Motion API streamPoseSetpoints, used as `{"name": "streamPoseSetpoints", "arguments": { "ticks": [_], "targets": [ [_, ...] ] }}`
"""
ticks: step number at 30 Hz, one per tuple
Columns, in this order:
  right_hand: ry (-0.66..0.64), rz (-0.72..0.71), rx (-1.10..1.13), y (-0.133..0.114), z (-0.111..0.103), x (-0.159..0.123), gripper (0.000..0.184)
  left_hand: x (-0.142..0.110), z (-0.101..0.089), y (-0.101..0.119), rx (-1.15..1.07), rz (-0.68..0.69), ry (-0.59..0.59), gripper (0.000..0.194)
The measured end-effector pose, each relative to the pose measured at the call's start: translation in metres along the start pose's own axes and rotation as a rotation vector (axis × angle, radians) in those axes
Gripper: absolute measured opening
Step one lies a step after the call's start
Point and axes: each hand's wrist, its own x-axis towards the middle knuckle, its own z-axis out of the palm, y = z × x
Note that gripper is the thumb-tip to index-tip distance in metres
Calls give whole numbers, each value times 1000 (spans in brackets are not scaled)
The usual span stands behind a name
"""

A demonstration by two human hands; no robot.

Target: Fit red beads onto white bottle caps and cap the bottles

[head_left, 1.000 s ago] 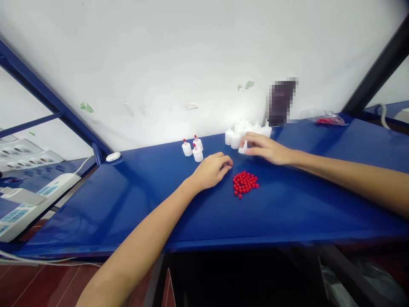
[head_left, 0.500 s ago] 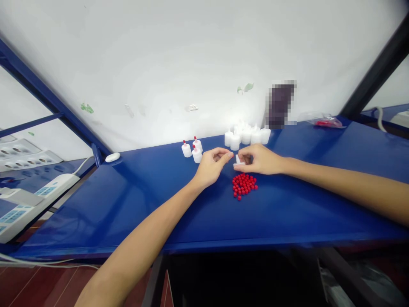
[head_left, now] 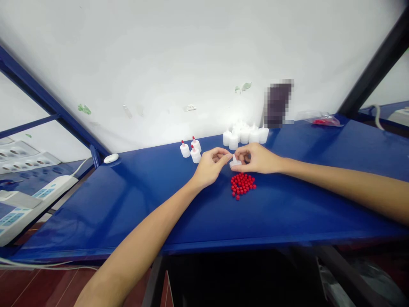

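My right hand [head_left: 257, 157] is closed around a small white dropper bottle [head_left: 235, 163], with its pointed nozzle facing up. The thumb and index finger of my left hand [head_left: 211, 165] are pinched together right at the nozzle's tip. Whatever sits between those fingertips is hidden or too small to make out. Just in front of the bottle lies a loose pile of small red caps [head_left: 243, 184]. Left of my left hand stand three white bottles [head_left: 195, 155] with red caps on their nozzles.
Several uncapped white bottles [head_left: 244, 134] stand together against the wall, behind my hands. A clear plastic bag [head_left: 322, 119] with red pieces lies at the back right. At the far left are a small white case [head_left: 111, 158] and a power strip [head_left: 38, 200]. The blue table [head_left: 204, 221] has a front edge.
The bottle in my right hand has moved slightly left and its nozzle now meets my left fingertips. The gap between my hands has narrowed.
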Motion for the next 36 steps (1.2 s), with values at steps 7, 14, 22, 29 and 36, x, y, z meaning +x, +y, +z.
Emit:
{"name": "streamPoseSetpoints", "arguments": {
  "ticks": [7,14,22,29,36],
  "targets": [
    [87,-35,71,-1,0,0,33,-1,1,1,-11,-5,18,28],
    [167,109,178,2,5,-1,41,0,-1,2,-37,-34,111,25],
    [276,61,76,3,11,-3,44,0,-3,2,-57,-58,123,22],
    [221,14,-53,-1,10,-4,30,0,-3,1,-42,-28,125,22],
    [176,-5,-82,1,11,-2,29,-1,-1,3,32,37,137,18]
  ]
}}
